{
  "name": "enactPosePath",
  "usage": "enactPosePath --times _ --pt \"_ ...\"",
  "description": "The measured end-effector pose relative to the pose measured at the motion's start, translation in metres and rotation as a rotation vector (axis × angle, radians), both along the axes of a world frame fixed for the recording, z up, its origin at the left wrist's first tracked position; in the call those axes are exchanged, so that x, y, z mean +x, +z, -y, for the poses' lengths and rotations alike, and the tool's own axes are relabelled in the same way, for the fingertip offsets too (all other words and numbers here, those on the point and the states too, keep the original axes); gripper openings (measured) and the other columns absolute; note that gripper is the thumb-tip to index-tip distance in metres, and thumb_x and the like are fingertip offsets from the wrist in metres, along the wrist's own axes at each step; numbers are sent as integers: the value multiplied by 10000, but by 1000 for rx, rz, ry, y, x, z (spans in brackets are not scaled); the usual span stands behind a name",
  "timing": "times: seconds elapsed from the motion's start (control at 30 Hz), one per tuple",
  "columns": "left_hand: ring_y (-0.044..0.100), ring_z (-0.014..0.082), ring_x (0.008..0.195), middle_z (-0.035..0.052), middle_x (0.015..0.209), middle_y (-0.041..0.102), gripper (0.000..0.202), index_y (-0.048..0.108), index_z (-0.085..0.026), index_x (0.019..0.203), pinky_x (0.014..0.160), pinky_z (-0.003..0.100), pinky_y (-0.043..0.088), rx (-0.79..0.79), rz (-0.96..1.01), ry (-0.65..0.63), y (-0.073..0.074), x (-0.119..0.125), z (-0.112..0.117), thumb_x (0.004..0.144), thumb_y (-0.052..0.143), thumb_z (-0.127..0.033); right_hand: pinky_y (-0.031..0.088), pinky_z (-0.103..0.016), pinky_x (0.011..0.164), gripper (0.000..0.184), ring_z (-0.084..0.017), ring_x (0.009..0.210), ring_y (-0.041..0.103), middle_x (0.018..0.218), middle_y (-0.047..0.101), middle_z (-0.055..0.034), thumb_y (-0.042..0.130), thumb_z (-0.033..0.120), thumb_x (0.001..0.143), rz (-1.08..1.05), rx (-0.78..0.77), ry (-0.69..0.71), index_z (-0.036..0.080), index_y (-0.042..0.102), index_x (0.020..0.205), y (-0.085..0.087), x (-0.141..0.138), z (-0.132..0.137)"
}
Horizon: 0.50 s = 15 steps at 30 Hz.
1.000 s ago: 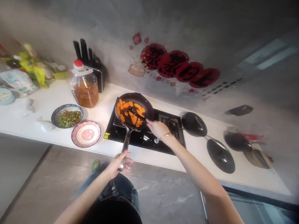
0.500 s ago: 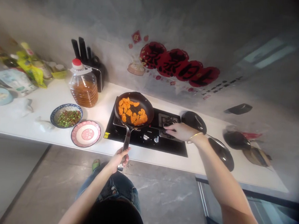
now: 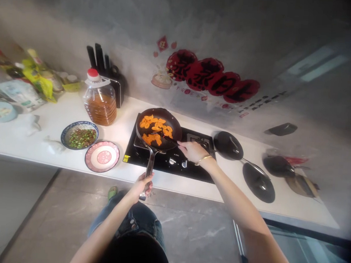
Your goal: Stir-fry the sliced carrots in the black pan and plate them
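A dark frying pan (image 3: 173, 119) sits on the left burner of the black gas hob (image 3: 162, 160). Orange carrot slices (image 3: 152, 139) lie spread over its bottom. My left hand (image 3: 142, 186) is closed round the pan's long metal handle, which points toward me over the counter edge. From the right, my right hand (image 3: 192, 151) grips the black handle of a spatula (image 3: 170, 140). The spatula reaches over the pan's rim in among the carrots; its blade is hard to make out against the dark pan.
Left of the hob are a pink-and-white plate (image 3: 89, 157), a bowl (image 3: 64, 136) of chopped green and brown food, an oil jug (image 3: 100, 108) and a knife block (image 3: 119, 90). Right of it lie a black wok (image 3: 223, 144) and a round dark lid (image 3: 256, 185).
My right hand has moved left toward the pan, pushing the spatula deeper among the carrots. Slices have shifted toward the middle and near left. My left hand still holds the pan handle.
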<state>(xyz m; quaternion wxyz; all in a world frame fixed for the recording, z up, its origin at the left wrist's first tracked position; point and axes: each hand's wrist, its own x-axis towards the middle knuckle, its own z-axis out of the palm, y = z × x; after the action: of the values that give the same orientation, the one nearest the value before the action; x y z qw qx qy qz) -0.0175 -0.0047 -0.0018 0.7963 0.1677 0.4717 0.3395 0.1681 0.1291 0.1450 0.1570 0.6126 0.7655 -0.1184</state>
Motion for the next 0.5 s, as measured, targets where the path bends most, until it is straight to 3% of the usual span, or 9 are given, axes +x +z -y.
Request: enactPosePath --times 0.2,0.33,0.4,0.5 --pt "365 61 353 -84 532 483 552 502 -173 1101 357 200 255 10 2 -7 1 0 0 686 680 -490 464 -341 989 416 -248 1140 629 1256 649 -74 406 287 968 7 -60 -3 213 582 1337 19 14 5" --pt "371 61 359 -83 540 483 561 501 -172 1112 362 201 258 13 -7 -12 2 0 0 696 676 -506 479 -322 964 408 -232 1089 656 1177 696 -61 427 307 953 -64 -88 11 238 604 1314 28 15 7" --pt "374 61 360 -82 545 482 564 501 -173 1112 362 201 255 10 -8 -14 2 0 0 695 679 -509 493 -327 941 408 -236 1061 667 1165 703 -62 433 311 951 -39 -108 25 253 604 1316 25 9 10" --pt "373 61 359 -82 551 478 560 501 -174 1107 362 203 256 10 -19 -6 2 0 0 695 683 -507 508 -348 905 418 -246 1046 669 1180 696 -74 404 333 968 43 -56 20 277 574 1346 8 -5 8"
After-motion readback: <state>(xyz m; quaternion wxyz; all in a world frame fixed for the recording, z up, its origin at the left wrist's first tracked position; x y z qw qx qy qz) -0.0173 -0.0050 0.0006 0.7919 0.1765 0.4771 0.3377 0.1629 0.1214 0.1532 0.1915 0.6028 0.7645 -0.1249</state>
